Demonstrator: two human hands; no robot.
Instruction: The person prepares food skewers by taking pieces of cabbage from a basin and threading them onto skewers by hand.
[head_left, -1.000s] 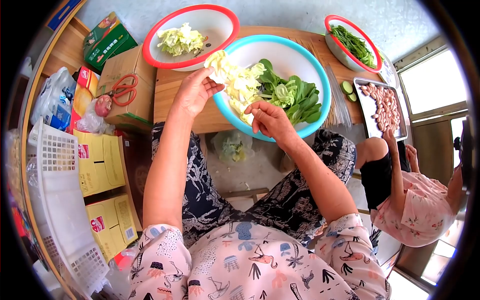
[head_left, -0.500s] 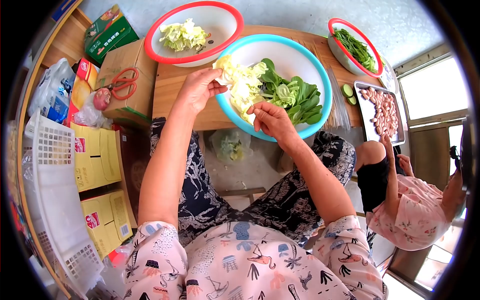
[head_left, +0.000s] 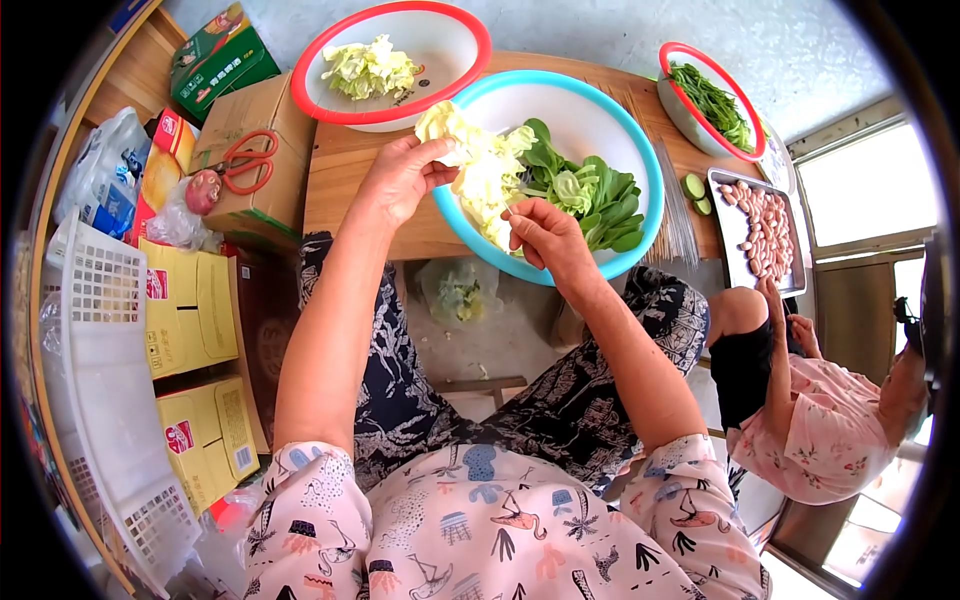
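My left hand (head_left: pixel 410 180) is closed in a pinch on pale yellow-green cabbage leaves (head_left: pixel 480 165), which hang in a row over the left rim of a white basin (head_left: pixel 590 105) with a blue rim. At the lower end of that row, my right hand (head_left: pixel 545 235) pinches what looks like the end of a thin skewer (head_left: pixel 508 211); most of its length is hidden by the leaves. Dark green leafy bunches (head_left: pixel 610 205) lie in the basin, just beyond my right fingers.
A red-rimmed basin (head_left: pixel 478 65) holds more cabbage; another (head_left: pixel 665 62) holds green stalks. Thin skewers (head_left: pixel 680 225) lie beside the blue-rimmed basin. A person (head_left: pixel 820 430) on the right touches a metal tray (head_left: pixel 735 262) of small pinkish pieces. Scissors (head_left: pixel 248 160) rest on a carton.
Hands and cabbage leaves keep nearly the same place; my left hand and the top leaves have shifted very slightly. The person at the right has barely moved.
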